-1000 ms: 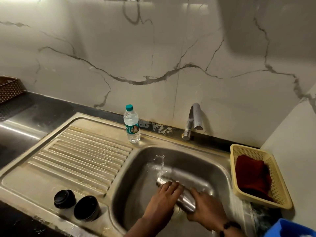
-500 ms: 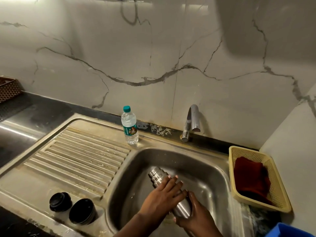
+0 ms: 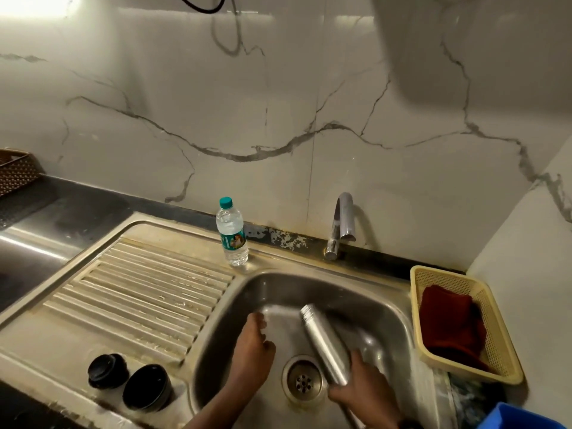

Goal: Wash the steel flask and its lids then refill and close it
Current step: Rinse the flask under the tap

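The steel flask (image 3: 325,345) lies tilted in the sink basin (image 3: 272,283), its open mouth pointing up and away from me. My right hand (image 3: 365,394) grips its lower end, beside the drain (image 3: 303,382). To the left of the flask, my left hand (image 3: 253,348) hovers apart from it with fingers loosely curled and holding nothing. Two black lids stand on the drainboard's front left: a small stopper (image 3: 106,371) and a larger cup lid (image 3: 147,388). No water runs from the tap (image 3: 343,224).
A small plastic water bottle (image 3: 232,233) with a teal cap stands on the sink rim behind the drainboard (image 3: 139,292). A yellow basket (image 3: 501,345) holding a red cloth (image 3: 448,323) sits right of the basin. A brown basket (image 3: 15,168) is far left, a blue object (image 3: 526,418) bottom right.
My left hand has let go of the flask and moved left. The right hand now holds the flask alone, shifted right over the drain. Water splashing seen a second ago has stopped.
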Demonstrator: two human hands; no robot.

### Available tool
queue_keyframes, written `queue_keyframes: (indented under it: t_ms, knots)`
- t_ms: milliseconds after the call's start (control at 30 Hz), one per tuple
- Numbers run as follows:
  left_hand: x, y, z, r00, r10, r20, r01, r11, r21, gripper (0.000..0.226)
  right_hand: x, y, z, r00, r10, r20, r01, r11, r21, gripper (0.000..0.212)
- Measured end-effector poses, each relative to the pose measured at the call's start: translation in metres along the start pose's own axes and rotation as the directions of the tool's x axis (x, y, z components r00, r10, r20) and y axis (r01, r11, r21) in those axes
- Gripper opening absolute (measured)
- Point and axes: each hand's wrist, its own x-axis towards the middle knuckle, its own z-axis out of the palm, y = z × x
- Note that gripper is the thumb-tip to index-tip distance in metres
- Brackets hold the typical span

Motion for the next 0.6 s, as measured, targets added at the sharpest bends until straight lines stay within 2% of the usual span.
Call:
queue_keyframes:
  t_ms: [67, 133, 200, 233, 333, 400, 500, 600]
  knots:
    - [-0.006, -0.001, 0.002, 0.98, 0.151, 0.133, -0.174, 0.968, 0.18, 0.074, 0.0, -0.003, -0.016, 0.992, -0.11, 0.067, 0.12, 0.974, -0.191, 0.083]
    - [-0.013, 0.01, 0.005, 0.906, 0.299, 0.3, -0.402, 0.829, 0.389, 0.085, 0.0, -0.014, -0.032, 0.974, -0.201, 0.103, 0.225, 0.911, -0.347, 0.072]
    - [-0.017, 0.024, 0.012, 0.823, 0.403, 0.401, -0.56, 0.695, 0.451, 0.089, 0.002, -0.032, -0.052, 0.963, -0.248, 0.106, 0.269, 0.86, -0.433, 0.068]
    - [-0.018, 0.031, 0.016, 0.803, 0.441, 0.401, -0.592, 0.672, 0.446, 0.089, 0.003, -0.041, -0.064, 0.956, -0.272, 0.112, 0.291, 0.824, -0.486, 0.067]
    - [-0.012, 0.045, 0.019, 0.84, 0.479, 0.257, -0.543, 0.763, 0.351, 0.073, 0.002, -0.07, -0.104, 0.918, -0.36, 0.168, 0.38, 0.672, -0.635, 0.061]
    - [-0.004, 0.055, 0.011, 0.83, 0.53, 0.173, -0.557, 0.788, 0.26, 0.069, 0.0, -0.087, -0.13, 0.896, -0.404, 0.185, 0.414, 0.609, -0.676, 0.061]
    - [0.006, 0.068, -0.009, 0.834, 0.541, 0.109, -0.551, 0.826, 0.118, 0.072, -0.003, -0.102, -0.171, 0.88, -0.451, 0.145, 0.442, 0.671, -0.595, 0.065]
    - [0.011, 0.072, -0.027, 0.872, 0.482, 0.083, -0.481, 0.876, -0.037, 0.074, -0.006, -0.104, -0.207, 0.87, -0.48, 0.116, 0.483, 0.777, -0.405, 0.072]
